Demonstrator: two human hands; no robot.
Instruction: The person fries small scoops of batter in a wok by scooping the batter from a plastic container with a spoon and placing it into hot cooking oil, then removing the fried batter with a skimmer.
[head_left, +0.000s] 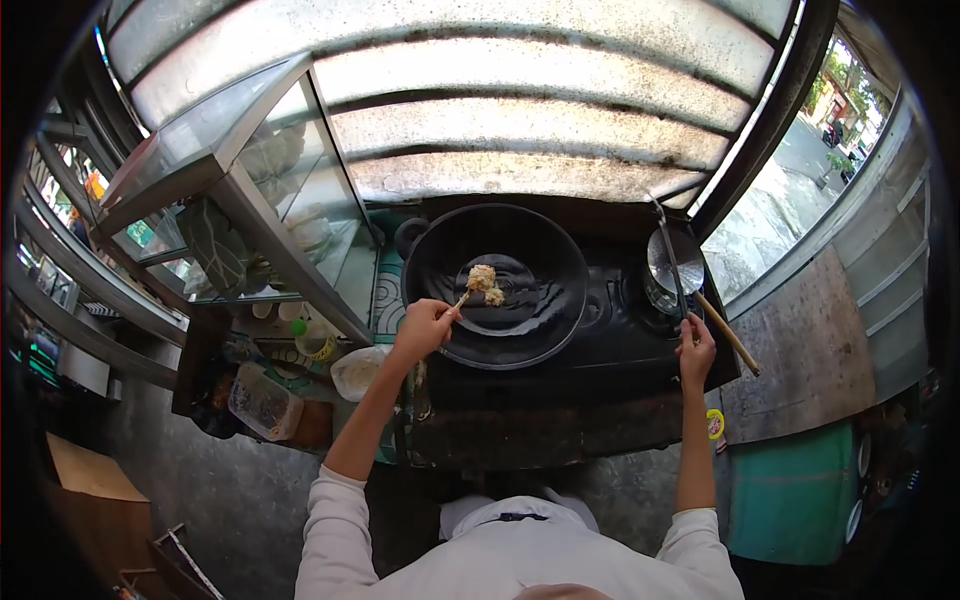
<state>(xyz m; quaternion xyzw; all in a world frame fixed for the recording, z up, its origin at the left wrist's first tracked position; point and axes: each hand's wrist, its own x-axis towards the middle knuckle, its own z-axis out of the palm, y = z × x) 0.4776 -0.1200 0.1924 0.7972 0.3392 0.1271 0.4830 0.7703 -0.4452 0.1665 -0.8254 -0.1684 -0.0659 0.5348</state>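
Golden food lump (481,278) over black wok (548,250); likely light, soft, crumbly, best held by thin handle (462,299) our left hand (425,328) pinches. Our right hand (696,352) grips long utensil (672,258) beside wok.

On my feed, the wok (550,285) sat on the stove (625,355), the display cabinet (235,195) left of it, two tubs (265,402) before the cabinet

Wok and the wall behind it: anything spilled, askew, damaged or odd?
No clear spill or tilt around the wok. The pale panels behind it look weathered, with dark stains and specks along their seams.
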